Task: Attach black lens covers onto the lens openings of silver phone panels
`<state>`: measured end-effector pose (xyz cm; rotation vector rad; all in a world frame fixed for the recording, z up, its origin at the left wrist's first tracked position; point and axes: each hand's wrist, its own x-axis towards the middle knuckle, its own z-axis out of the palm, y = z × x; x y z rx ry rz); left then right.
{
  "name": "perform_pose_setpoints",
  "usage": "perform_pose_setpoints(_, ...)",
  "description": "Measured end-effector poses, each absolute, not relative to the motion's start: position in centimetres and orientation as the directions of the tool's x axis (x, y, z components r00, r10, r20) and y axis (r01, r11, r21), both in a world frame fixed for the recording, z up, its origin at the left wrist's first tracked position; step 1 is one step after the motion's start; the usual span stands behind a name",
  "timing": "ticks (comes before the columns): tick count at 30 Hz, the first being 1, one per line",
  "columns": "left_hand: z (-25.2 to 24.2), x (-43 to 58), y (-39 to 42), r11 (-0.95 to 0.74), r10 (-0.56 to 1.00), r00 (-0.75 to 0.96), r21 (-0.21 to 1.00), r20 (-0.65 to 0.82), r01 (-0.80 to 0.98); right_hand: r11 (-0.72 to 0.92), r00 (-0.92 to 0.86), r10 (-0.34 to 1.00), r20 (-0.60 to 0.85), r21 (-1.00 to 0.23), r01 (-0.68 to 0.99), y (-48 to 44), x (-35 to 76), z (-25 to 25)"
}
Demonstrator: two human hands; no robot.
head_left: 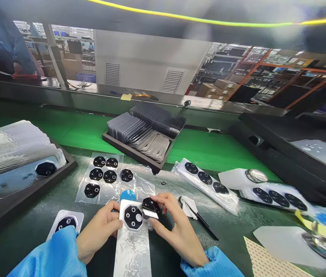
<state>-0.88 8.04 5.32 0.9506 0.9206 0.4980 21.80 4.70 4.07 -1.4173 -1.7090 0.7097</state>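
My left hand [99, 231] grips the left edge of a silvery phone back cover [132, 250], thumb beside its black octagonal camera area with white-ringed holes. Blue film [127, 195] sticks out at the cover's top edge. Between the fingers of my right hand [177, 229] is a black octagonal camera lens piece [149, 204], tilted, with a bright band along its lower edge. It hangs just right of the cover's camera area; whether they touch I cannot tell. Clear sheets with several black octagonal pieces [110, 176] lie beyond my hands. Another cover [65, 223] lies partly under my left sleeve.
A black tray [134, 152] of upright covers stands at the back on the green mat [203, 148]. Another loaded tray [72, 165] is at left. At right lie a black pen-like tool [207, 227], a white cloth [188, 207], bagged lens pieces [205, 177] and metal-topped weights [256, 176]. A person [7, 46] stands far left.
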Motion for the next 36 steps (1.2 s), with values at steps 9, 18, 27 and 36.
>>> perform_pose_setpoints(9,5.4,-0.6,7.7,0.505,0.724,0.554,0.863,-0.412,-0.017,0.302,-0.18,0.953,0.243,-0.805,0.511,4.1,20.3,4.2)
perform_pose_setpoints(18,5.4,-0.6,7.6,0.515,0.717,0.557,0.857,-0.42,-0.017,0.353,-0.229,0.935,0.272,-0.786,0.508,3.8,19.7,4.3)
perform_pose_setpoints(27,6.3,-0.5,7.3,0.481,0.709,0.578,0.876,-0.404,0.022,0.42,-0.304,0.905,0.297,-0.735,0.533,3.6,19.3,4.2)
perform_pose_setpoints(36,5.8,-0.7,7.2,0.461,0.711,0.579,0.886,-0.399,0.045,0.409,-0.32,0.908,0.27,-0.738,0.537,3.5,19.3,4.3)
